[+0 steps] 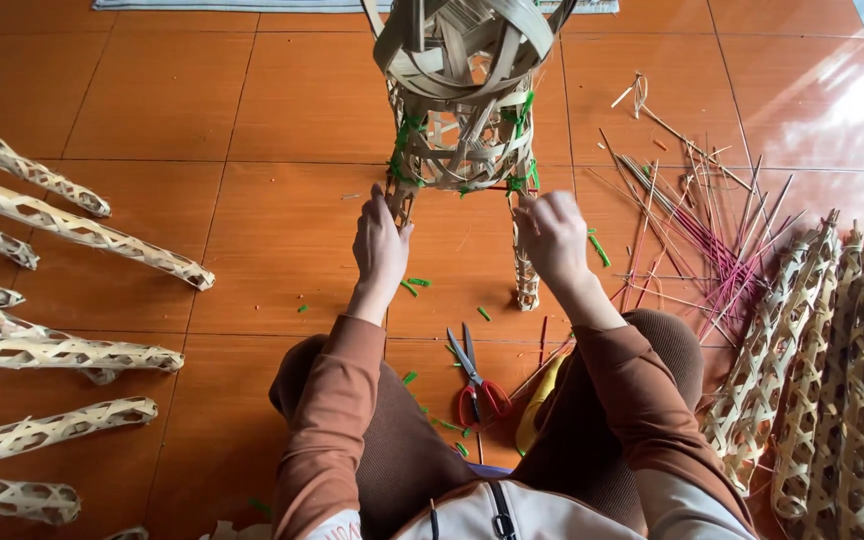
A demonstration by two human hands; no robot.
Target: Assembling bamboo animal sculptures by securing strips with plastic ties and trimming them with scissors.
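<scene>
Landmark: woven bamboo frame [462, 100], standing on orange tiled floor [282, 100] at top centre.

Far left of frame: a row of woven bamboo tubes [62, 225] lying on the tiles.

Left hand [380, 245] is at the frame's lower left leg [399, 200], fingers curled on it; grip appears closed, though seen from the back only.

Green ties [404, 140] mark the frame's joints; green offcuts [414, 286] are scattered on the tiles below it.

Below the frame, between the person's knees: red-handled scissors [476, 380].

Right hand [550, 235] is closed in a pinch at the frame's lower right leg [525, 275].

Right of frame: loose pink and natural bamboo sticks [697, 230]; beyond them, a stack of woven tubes [832, 360]. Sun glare on the tiles, upper right.
</scene>
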